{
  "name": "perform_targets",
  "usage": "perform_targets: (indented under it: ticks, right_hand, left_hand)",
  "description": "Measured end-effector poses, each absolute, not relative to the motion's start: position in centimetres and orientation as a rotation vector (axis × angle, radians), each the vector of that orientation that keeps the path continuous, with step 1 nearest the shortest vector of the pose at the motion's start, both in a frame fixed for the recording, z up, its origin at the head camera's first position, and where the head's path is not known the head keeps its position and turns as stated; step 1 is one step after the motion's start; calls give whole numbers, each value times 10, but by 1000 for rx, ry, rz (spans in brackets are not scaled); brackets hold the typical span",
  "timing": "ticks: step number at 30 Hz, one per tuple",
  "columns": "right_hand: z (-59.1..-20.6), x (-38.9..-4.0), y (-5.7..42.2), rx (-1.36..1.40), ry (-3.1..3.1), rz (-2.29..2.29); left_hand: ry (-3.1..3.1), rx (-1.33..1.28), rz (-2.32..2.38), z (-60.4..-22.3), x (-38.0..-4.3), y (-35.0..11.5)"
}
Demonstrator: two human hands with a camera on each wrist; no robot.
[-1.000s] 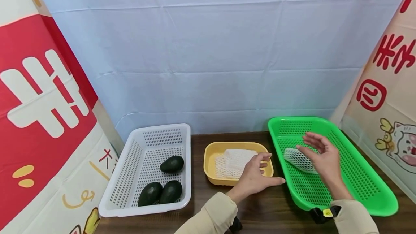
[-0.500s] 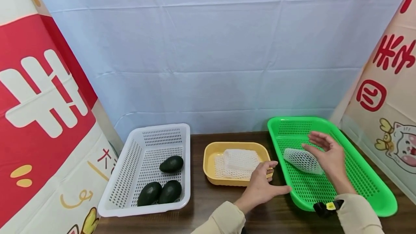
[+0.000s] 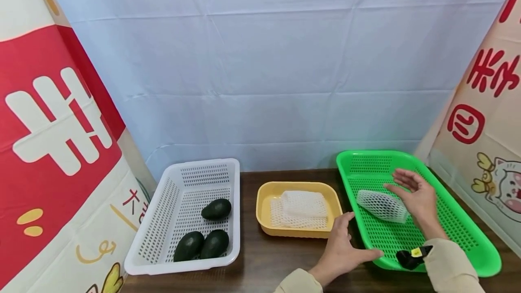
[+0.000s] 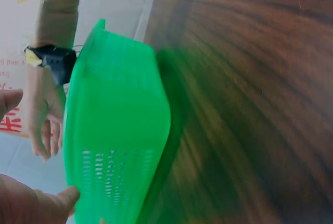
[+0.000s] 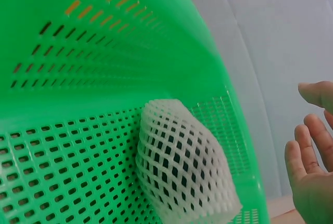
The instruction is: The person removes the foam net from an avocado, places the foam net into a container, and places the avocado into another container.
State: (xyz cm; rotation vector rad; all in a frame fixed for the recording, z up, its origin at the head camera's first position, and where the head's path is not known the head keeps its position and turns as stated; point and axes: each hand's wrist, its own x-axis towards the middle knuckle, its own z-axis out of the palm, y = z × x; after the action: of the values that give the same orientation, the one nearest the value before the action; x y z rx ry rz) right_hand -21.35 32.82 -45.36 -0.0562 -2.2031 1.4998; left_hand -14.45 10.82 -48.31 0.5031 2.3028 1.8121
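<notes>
In the green basket (image 3: 452, 225) lies a dark avocado in a white foam net sleeve (image 3: 381, 206), also large in the right wrist view. My right hand (image 3: 419, 200) hovers above the basket beside the sleeved avocado, fingers spread and holding nothing. At the basket's near left side is my left hand (image 3: 342, 248), its thumb and fingers apart with nothing between them. In the left wrist view a fingertip (image 4: 68, 197) overlaps the green side; I cannot tell whether it touches. More foam net sleeves (image 3: 303, 207) lie flat in a yellow tray (image 3: 264, 227).
A white basket (image 3: 152, 229) on the left holds 3 bare avocados, one of them (image 3: 216, 209) apart from the other two. All the containers stand on a dark wooden table (image 3: 281, 261). Behind hangs a pale blue cloth (image 3: 264, 80), with printed cloths at both sides.
My left hand has moved right and nearer to me, from over the yellow tray to the green basket's side. My right hand has shifted slightly right, away from the sleeved avocado.
</notes>
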Motion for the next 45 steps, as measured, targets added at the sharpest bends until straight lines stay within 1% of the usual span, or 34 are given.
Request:
perform_targets:
  ticks: [6, 15, 20, 29, 34, 39, 45]
  right_hand:
    - [-456, -218, 338, -70, -2221, 1586]
    - [-468, -221, 350, -94, -2450, 1429]
    - [-474, -221, 353, -184, -2523, 1450]
    - [-487, -228, 367, -351, -2687, 1680]
    - [-489, -233, 373, -353, -2768, 1867]
    - [-492, -234, 374, -379, -2710, 2006]
    - [-496, -233, 368, -322, -2646, 2191]
  left_hand:
    - [2400, 451, 1724, -488, -141, 119]
    - [2414, 385, 1712, -496, -133, 127]
    - [2414, 401, 1712, -499, -132, 130]
    - [2412, 408, 1725, -504, -133, 134]
    - [2371, 401, 1754, -505, -133, 137]
    - [2362, 378, 1786, -508, -133, 142]
    - [2322, 333, 1826, -512, -134, 147]
